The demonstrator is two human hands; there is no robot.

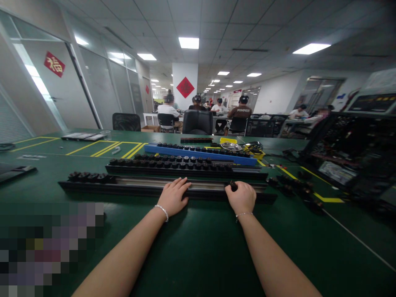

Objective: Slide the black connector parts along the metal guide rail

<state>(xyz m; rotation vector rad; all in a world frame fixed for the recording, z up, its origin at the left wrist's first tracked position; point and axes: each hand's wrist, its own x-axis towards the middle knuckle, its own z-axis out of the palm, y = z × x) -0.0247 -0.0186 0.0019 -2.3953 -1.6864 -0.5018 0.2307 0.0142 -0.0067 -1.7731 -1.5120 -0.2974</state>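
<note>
A long black channel rail (139, 190) lies across the green table in front of me, several small black knobbed parts (88, 177) sitting at its left end. My left hand (175, 197) rests on the rail's middle with fingers stretched out and holds nothing. Toward the right end, my right hand (243, 197) is closed around a small black part (233, 186), at the rail's near edge. Whether that part touches the rail is hidden by the fingers. Behind lies a second black rail (136, 169) filled with a row of similar black parts.
Farther back are a blue rail (151, 149) with black parts, a metal dish (231, 146) and a yellow tray (228, 140). Loose black parts (287, 184) lie to the right, near a large dark machine (349, 144). Several people sit at tables beyond an office chair (198, 122).
</note>
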